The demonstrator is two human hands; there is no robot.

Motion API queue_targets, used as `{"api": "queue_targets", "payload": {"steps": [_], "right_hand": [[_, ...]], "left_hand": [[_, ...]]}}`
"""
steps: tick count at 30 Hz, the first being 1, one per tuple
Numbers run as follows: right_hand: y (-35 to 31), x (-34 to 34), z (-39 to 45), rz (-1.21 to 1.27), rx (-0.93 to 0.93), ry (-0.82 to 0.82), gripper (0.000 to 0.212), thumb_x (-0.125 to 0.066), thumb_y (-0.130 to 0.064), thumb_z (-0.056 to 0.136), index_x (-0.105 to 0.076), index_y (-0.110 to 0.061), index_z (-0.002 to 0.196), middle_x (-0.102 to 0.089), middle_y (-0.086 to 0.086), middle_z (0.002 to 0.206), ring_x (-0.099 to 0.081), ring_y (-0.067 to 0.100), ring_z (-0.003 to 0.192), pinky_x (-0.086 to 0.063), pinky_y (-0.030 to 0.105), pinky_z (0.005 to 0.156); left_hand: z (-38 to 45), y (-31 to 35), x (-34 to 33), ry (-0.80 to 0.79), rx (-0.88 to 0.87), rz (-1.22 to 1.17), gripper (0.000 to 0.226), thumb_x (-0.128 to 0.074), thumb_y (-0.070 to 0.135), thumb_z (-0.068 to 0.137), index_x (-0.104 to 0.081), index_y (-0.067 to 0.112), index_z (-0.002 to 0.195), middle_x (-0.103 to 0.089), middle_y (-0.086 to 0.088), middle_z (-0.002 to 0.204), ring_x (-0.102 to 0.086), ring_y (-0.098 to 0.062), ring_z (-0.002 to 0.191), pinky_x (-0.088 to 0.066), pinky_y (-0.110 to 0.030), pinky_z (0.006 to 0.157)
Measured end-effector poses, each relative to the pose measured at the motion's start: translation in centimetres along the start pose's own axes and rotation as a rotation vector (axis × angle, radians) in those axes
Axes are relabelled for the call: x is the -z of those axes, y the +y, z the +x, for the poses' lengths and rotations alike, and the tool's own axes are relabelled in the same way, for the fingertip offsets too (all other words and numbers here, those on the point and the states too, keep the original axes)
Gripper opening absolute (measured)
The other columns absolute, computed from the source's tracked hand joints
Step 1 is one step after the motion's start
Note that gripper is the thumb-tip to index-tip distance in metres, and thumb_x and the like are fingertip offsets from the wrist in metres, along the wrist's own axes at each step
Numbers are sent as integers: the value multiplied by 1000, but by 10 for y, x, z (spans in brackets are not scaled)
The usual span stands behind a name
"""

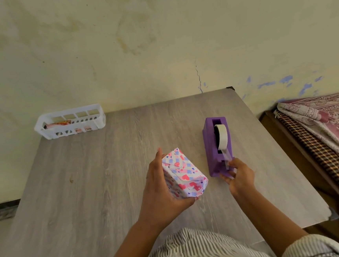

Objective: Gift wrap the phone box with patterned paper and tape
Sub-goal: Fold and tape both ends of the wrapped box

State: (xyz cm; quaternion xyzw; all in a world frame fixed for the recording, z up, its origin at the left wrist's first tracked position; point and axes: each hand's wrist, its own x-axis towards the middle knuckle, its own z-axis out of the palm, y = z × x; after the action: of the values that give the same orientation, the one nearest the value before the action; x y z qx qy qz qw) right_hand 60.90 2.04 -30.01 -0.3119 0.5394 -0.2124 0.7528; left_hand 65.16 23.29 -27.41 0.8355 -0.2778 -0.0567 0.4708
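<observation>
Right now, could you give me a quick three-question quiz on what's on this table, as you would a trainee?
1. True or false: the left hand holds the wrapped box.
2. What is the right hand pulling?
A. string
B. tape from the purple dispenser
C. a ribbon
3. Which container sits at the table's far left corner?

Key: 1 true; 2 B; 3 the white basket.
</observation>
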Motion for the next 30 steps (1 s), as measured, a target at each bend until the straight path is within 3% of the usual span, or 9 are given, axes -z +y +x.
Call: {"api": "queue_targets", "payload": {"steps": [7,11,18,21,22,24,26,30], "right_hand": [[4,3,-1,-43,-14,-21,17,-59,2,84,-53,-13,77,-53,4,86,-53,25,96,-46,46,92],[5,4,2,-123,11,1,15,-61,-3,85,-54,-13,77,-54,7,91,-54,26,95,-46,48,96],[9,7,9,-374,149,58,15,-61,-9,87,-56,-2,75,-59,28,107,-52,41,114,-43,54,97],[10,8,11,-456,199,82,18,-61,-12,87,-57,3,78,-56,32,97,-55,43,91,-50,50,81],[10,8,12,-471,210,79,19,-61,-13,87,-55,-2,73,-54,27,87,-53,35,77,-49,43,70],[10,8,14,-487,240,68,22,-61,-12,87,-53,-8,67,-51,13,74,-45,20,67,-41,32,59],[10,11,17,-522,285,54,23,-61,-10,86,-53,-8,65,-51,8,67,-46,17,65,-41,29,57],[10,13,22,-621,375,43,21,-63,-8,84,-56,-9,65,-55,8,67,-51,17,64,-45,29,58]], "left_hand": [[1,-1,-1,-5,11,13,120,-71,74,46,-6,39,141,-21,30,136,-25,15,126,-20,3,95],[1,1,-1,-1,3,11,121,-71,74,46,2,46,139,-21,29,136,-26,14,126,-21,1,96],[1,1,-1,7,-11,30,118,-71,72,47,-8,37,141,-21,29,135,-24,18,124,-20,3,95],[1,-1,-2,-2,-3,37,119,-72,71,47,-8,37,141,-25,20,136,-28,10,125,-22,-4,98],[0,-2,-3,-1,-6,41,118,-71,72,47,-10,36,141,-26,17,137,-28,8,125,-22,-6,98],[0,-2,-3,6,-13,52,117,-70,72,47,-12,31,140,-27,14,138,-29,4,125,-26,-12,100],[1,-2,-3,18,-24,63,119,-71,71,48,-8,30,141,-28,12,137,-32,2,125,-30,-19,100],[1,0,-3,21,-20,63,117,-71,71,47,-1,46,137,-30,11,137,-33,0,125,-28,-17,100]]}}
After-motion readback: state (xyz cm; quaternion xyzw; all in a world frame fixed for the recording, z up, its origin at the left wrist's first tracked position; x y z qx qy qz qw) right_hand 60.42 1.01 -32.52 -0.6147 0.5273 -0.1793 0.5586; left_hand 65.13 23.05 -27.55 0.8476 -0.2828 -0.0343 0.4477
